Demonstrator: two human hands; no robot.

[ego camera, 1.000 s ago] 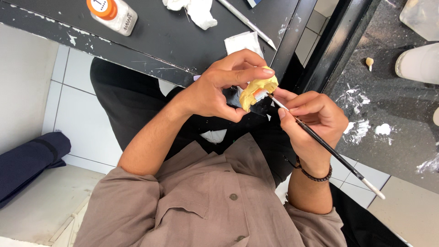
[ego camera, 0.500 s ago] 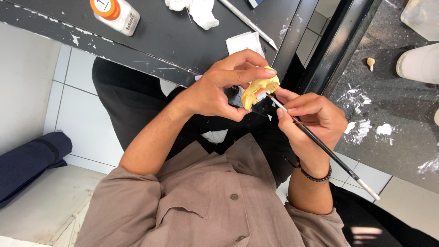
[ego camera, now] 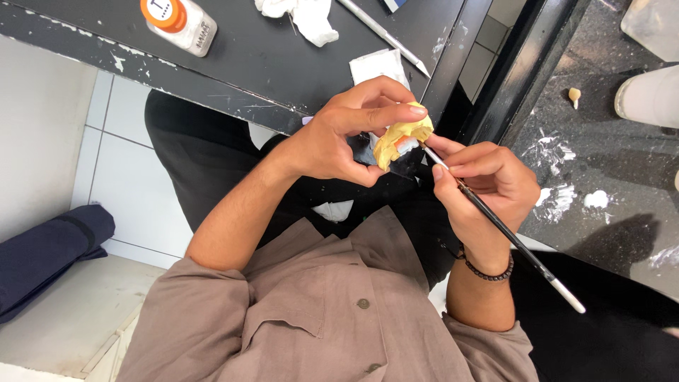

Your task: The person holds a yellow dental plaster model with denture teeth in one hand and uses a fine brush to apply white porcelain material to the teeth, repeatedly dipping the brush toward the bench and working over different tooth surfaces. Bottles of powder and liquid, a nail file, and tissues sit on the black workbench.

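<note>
Yellow plaster dental cast (ego camera: 400, 140), lumpy with a pale patch on one face, sits above the person's lap near the edge of a black worktop (ego camera: 269, 64), pinched between thumb and fingers of the left hand (ego camera: 346, 134). Just right of it, the right hand (ego camera: 488, 187) pinches a thin black-handled brush (ego camera: 506, 230), its tip touching the cast. Far left on the worktop lies a white bottle with an orange cap (ego camera: 180, 22); beside it, crumpled white tissue (ego camera: 300, 14)

Two hands are in view, the left hand (ego camera: 339, 138) and the right hand (ego camera: 488, 184). There is one yellow dental cast (ego camera: 399, 139), one thin brush (ego camera: 506, 230), one orange-capped bottle (ego camera: 178, 22), one metal spatula (ego camera: 385, 37), one crumpled white cloth (ego camera: 300, 14) and one beaded bracelet (ego camera: 488, 272).
</note>
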